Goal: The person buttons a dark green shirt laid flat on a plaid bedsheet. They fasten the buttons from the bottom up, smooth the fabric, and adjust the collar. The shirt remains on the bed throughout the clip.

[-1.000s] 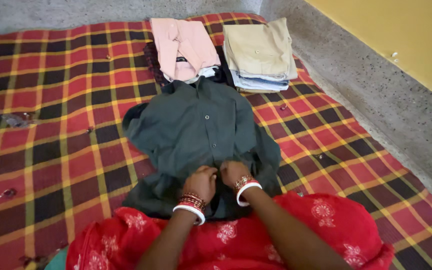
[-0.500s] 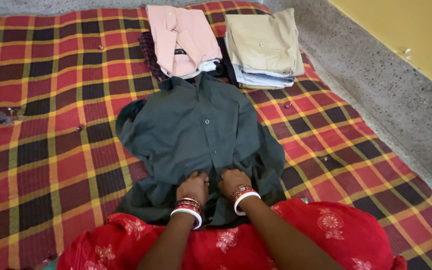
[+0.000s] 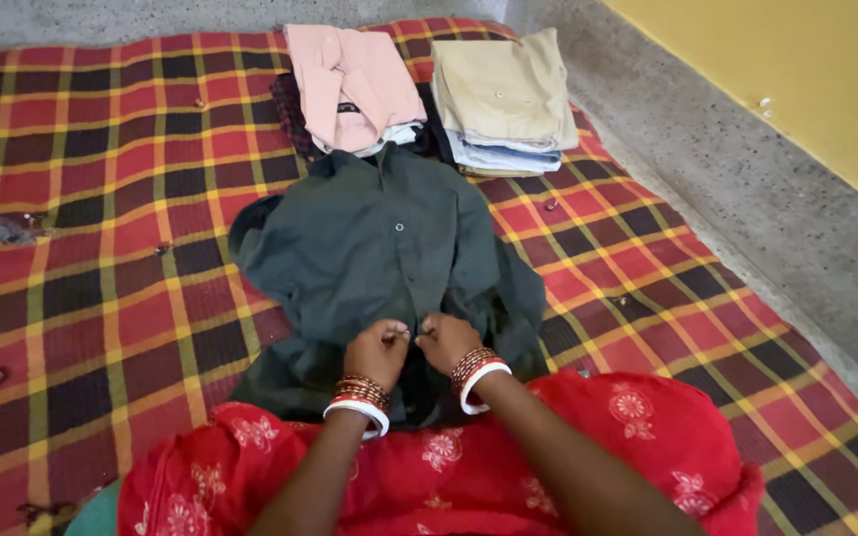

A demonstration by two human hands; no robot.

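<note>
Buttoning at the lower front of a dark green cotton shirt, spread collar-up at centre frame on a red-and-yellow checked mat. The placket is pinched by the left hand and the right hand, fingertips nearly touching. Both edges are best kept flat and aligned, judged from the wrinkled hem.

- The shirt spread out in the middle is plain dark green, with small pale buttons.
- The blanket under it is checked in red, black and yellow.
- One folded pile is topped by a pink shirt; the other by a beige garment over pale blue layers.
- The person's dress is red with pale flower print.
- The bangles are red, gold and white.
- The wall is yellow; the floor is speckled grey.
</note>
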